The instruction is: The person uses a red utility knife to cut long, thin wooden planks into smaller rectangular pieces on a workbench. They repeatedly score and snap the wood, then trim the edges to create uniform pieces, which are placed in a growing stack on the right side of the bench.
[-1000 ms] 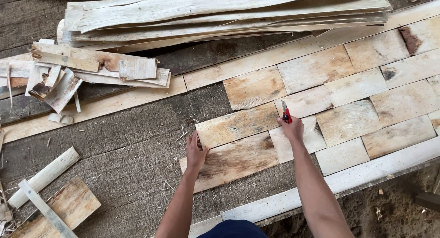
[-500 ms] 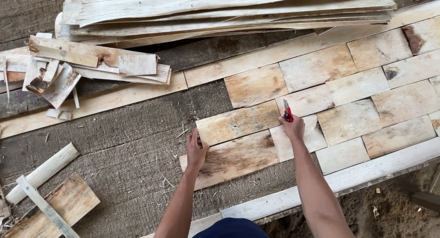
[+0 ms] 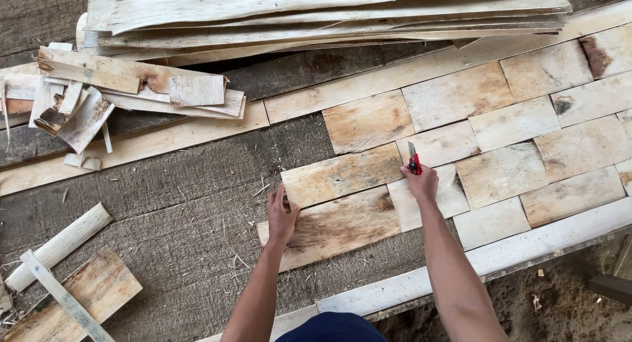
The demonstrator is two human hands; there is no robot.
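On the rough table, far left, veneer offcuts [image 3: 85,105] lie heaped. The left hand [image 3: 282,213] presses flat, fingers open, on the brown-stained veneer sheet [image 3: 336,227]. The right hand [image 3: 421,182] grips a red utility knife [image 3: 413,159] at the sheet's seam; a slip could gouge neighbouring pieces. No containers show.

Both arms bare, reaching fwd from bottom of view, roughly parallel. Left hand [image 3: 281,215] flat, palm down, fingers together & pointing ahead, thumb out to its right. Right hand [image 3: 420,182] further fwd, closed in a fist grip, knuckles up, wrist straight. Hands well apart, right ahead of left.
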